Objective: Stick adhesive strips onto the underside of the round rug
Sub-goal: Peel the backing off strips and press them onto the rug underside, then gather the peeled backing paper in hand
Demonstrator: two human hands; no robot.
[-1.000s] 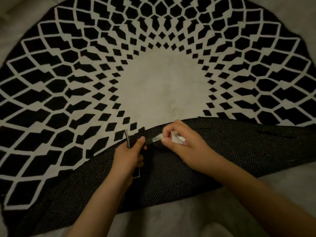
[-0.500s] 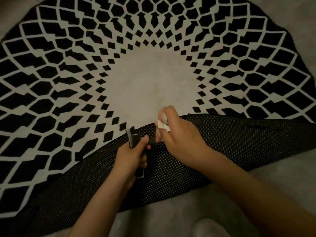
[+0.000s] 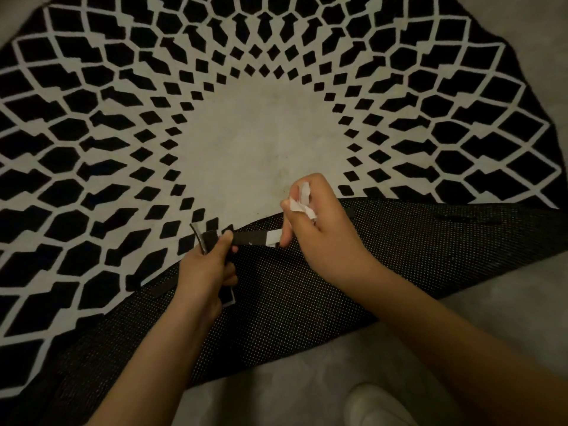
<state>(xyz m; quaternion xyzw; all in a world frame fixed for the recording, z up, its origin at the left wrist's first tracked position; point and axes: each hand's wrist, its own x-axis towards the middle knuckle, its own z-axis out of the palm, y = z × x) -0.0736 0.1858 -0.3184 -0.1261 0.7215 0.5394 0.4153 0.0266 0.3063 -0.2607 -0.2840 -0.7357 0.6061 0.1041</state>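
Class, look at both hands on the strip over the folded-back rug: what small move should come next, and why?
Probably the right hand peels the white backing further off the black strip, which the left hand holds; backing still covers that end above the dotted underside.

One round rug (image 3: 92, 124), two hands — left hand (image 3: 205, 269), right hand (image 3: 319, 229) — one white shoe (image 3: 373, 405)

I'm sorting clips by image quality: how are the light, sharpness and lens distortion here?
Head view: dim, warm light, no glare; the rug pattern bows from the wide lens; the left hand, right hand and strip look slightly soft; the dotted underside stays legible.
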